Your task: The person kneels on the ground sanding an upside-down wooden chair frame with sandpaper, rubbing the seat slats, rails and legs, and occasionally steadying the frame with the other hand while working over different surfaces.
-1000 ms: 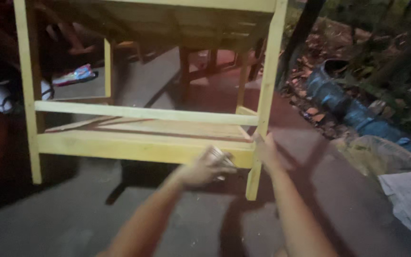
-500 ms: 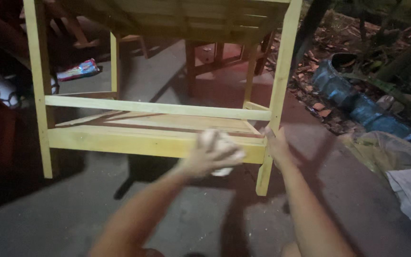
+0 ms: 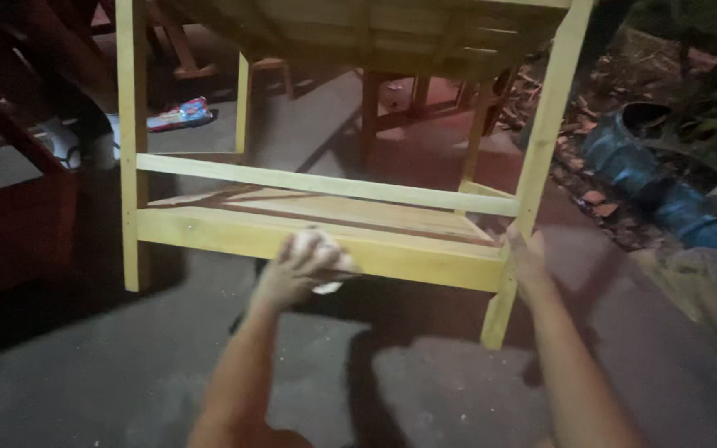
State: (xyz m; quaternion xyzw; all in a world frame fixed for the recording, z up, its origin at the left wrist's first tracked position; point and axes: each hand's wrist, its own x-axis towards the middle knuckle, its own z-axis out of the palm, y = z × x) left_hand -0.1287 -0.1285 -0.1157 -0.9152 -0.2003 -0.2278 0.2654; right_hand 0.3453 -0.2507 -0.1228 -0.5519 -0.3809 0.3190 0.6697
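Your left hand [image 3: 296,270] is clenched on a pale wad, cloth or sanding pad [image 3: 325,261], too blurred to tell which, pressed against the front face of the lower rail [image 3: 400,253] of the yellow wooden frame [image 3: 325,184]. Your right hand [image 3: 529,257] lies flat, grip released, against the front right leg [image 3: 541,141] where the rail joins it, so it steadies and holds nothing.

Risks, as judgement:
- The frame stands on bare concrete floor [image 3: 425,382]. Push hard along the rail and it could skid or rock, since only an open palm braces it.
- The pad sits near the rail's lower edge. It could slip off underneath, and knuckles could scrape the edge.
- Raw timber, so splinters are likely on a bare palm sliding on the leg.
- Lighting is dim and the view is motion-blurred. You could miss patches on the rail.
- Leaf litter and dark sacks [image 3: 665,166] lie near the right side; a shifting frame could catch them.
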